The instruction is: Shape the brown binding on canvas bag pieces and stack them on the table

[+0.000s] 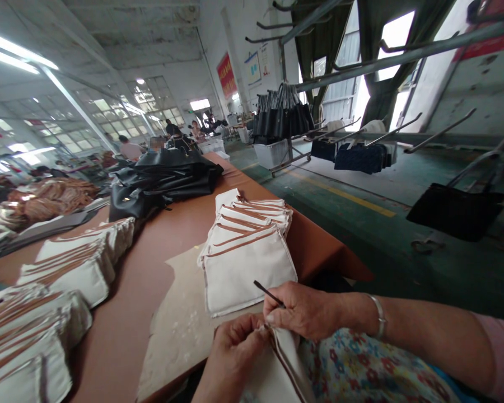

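Observation:
At the near edge of the table, my left hand (237, 350) pinches the top corner of a cream fabric pouch (283, 366) with brown trim. My right hand (304, 310) is closed around a thin dark tool (269, 293); its kind I cannot make out. The right fingertips meet the left ones at the pouch's corner and hide the spot between them. The pouch hangs over my lap, against a floral apron (361, 364). Just beyond my hands lies an overlapping stack of similar cream pouches (250, 271) with brown strips.
More cream pouches (79, 263) lie in rows on the left of the brown-covered table (126, 319). Black leather-like pieces (163, 179) are heaped farther back. A metal rack (361, 70) with black bags (281, 117) stands on the right. People work in the background.

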`<act>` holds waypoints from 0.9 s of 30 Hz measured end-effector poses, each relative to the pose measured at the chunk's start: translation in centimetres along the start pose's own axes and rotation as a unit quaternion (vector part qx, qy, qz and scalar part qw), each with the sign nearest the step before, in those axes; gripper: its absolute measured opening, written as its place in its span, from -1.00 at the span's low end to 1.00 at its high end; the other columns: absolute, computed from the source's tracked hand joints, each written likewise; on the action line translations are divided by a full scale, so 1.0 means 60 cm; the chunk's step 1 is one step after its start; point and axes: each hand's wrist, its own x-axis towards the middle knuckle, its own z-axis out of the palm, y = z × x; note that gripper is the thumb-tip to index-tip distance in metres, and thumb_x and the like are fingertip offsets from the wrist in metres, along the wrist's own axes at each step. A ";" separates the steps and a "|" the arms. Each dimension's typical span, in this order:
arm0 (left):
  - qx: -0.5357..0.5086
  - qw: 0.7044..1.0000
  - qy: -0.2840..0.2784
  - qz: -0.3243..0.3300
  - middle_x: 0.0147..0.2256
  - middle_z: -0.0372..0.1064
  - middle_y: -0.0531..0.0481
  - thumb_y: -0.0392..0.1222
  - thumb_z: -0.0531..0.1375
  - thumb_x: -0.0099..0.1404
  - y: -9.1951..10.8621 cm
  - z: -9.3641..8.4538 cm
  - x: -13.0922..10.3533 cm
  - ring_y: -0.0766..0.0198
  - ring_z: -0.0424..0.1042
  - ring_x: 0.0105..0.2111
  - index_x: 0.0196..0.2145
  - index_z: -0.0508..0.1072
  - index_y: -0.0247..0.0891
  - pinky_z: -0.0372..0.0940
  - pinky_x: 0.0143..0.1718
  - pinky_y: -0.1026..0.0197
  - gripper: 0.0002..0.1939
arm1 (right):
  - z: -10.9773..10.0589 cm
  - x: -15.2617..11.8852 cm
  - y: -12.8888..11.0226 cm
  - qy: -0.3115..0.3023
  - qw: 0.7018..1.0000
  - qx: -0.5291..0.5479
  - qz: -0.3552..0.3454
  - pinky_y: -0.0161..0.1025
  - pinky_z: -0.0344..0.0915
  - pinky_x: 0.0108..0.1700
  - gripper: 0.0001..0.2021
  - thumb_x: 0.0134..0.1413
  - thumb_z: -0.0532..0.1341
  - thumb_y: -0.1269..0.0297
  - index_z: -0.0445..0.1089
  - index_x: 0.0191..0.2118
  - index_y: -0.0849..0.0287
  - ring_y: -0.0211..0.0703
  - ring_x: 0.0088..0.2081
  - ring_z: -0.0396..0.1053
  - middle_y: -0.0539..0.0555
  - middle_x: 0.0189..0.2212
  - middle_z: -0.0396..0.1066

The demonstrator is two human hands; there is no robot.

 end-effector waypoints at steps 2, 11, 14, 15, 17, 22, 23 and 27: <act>-0.024 0.999 -0.008 -0.022 -0.63 0.32 0.07 0.05 0.40 -0.01 0.000 0.001 -0.003 0.41 0.15 -0.63 -0.57 0.47 -0.34 0.02 -0.58 0.35 -0.63 | -0.004 0.000 0.000 0.004 1.000 -0.028 0.001 -0.42 0.12 -0.45 -0.91 0.09 0.11 0.38 0.33 -0.32 0.26 -0.34 -0.48 0.17 -0.06 -0.51 0.27; -0.048 0.998 0.037 -0.027 -0.61 0.37 0.06 0.02 0.39 0.01 0.003 0.012 -0.006 0.34 0.26 -0.60 -0.53 0.46 -0.32 0.09 -0.55 0.33 -0.67 | -0.053 -0.054 -0.045 0.053 0.895 -0.425 -0.124 -0.24 0.11 -0.38 -0.68 0.34 -0.06 0.20 0.38 -0.23 0.21 -0.14 -0.37 0.34 0.14 -0.37 0.42; -0.042 0.997 0.046 -0.036 -0.63 0.36 0.08 0.00 0.37 0.03 -0.001 0.015 0.000 0.37 0.23 -0.63 -0.51 0.47 -0.31 0.04 -0.58 0.34 -0.69 | -0.043 -0.066 -0.046 0.022 0.843 -0.522 -0.131 -0.22 -0.05 -0.50 -0.69 0.32 -0.03 0.21 0.40 -0.28 0.21 -0.11 -0.44 0.33 0.14 -0.43 0.42; -0.045 0.997 0.046 -0.040 -0.63 0.37 0.07 0.00 0.37 0.03 -0.003 0.016 0.002 0.37 0.24 -0.63 -0.50 0.47 -0.31 0.03 -0.59 0.34 -0.70 | -0.039 -0.068 -0.044 0.020 0.830 -0.542 -0.129 -0.22 -0.09 -0.52 -0.70 0.31 -0.02 0.22 0.40 -0.27 0.21 -0.10 -0.45 0.33 0.14 -0.43 0.43; -0.056 0.996 0.043 -0.049 -0.61 0.39 0.05 -0.01 0.36 0.03 -0.006 0.017 0.005 0.36 0.26 -0.63 -0.49 0.47 -0.31 0.03 -0.59 0.35 -0.71 | -0.031 -0.070 -0.041 0.024 0.817 -0.566 -0.111 -0.22 -0.14 -0.54 -0.70 0.31 -0.03 0.24 0.41 -0.28 0.21 -0.10 -0.49 0.33 0.15 -0.43 0.44; -0.085 0.994 0.050 -0.044 -0.61 0.39 0.06 -0.05 0.36 0.03 -0.016 0.017 0.008 0.38 0.25 -0.66 -0.48 0.48 -0.31 0.04 -0.60 0.36 -0.74 | -0.022 -0.070 -0.037 0.046 0.815 -0.572 -0.081 -0.21 -0.21 -0.55 -0.75 0.26 0.00 0.29 0.41 -0.31 0.18 -0.10 -0.52 0.32 0.13 -0.45 0.44; -0.089 0.994 0.050 -0.042 -0.63 0.38 0.07 -0.05 0.37 0.01 -0.018 0.017 0.008 0.40 0.22 -0.67 -0.50 0.47 -0.30 0.03 -0.60 0.36 -0.74 | -0.022 -0.070 -0.036 0.049 0.816 -0.570 -0.082 -0.20 -0.22 -0.55 -0.76 0.25 0.02 0.29 0.41 -0.31 0.18 -0.11 -0.52 0.32 0.12 -0.45 0.44; -0.100 0.993 0.057 -0.017 -0.65 0.36 0.08 -0.04 0.45 -0.11 -0.025 0.016 0.013 0.43 0.19 -0.66 -0.57 0.45 -0.32 0.02 -0.60 0.38 -0.66 | -0.019 -0.071 -0.033 0.055 0.820 -0.563 -0.088 -0.19 -0.27 -0.54 -0.79 0.24 0.03 0.31 0.39 -0.34 0.16 -0.11 -0.51 0.30 0.10 -0.45 0.43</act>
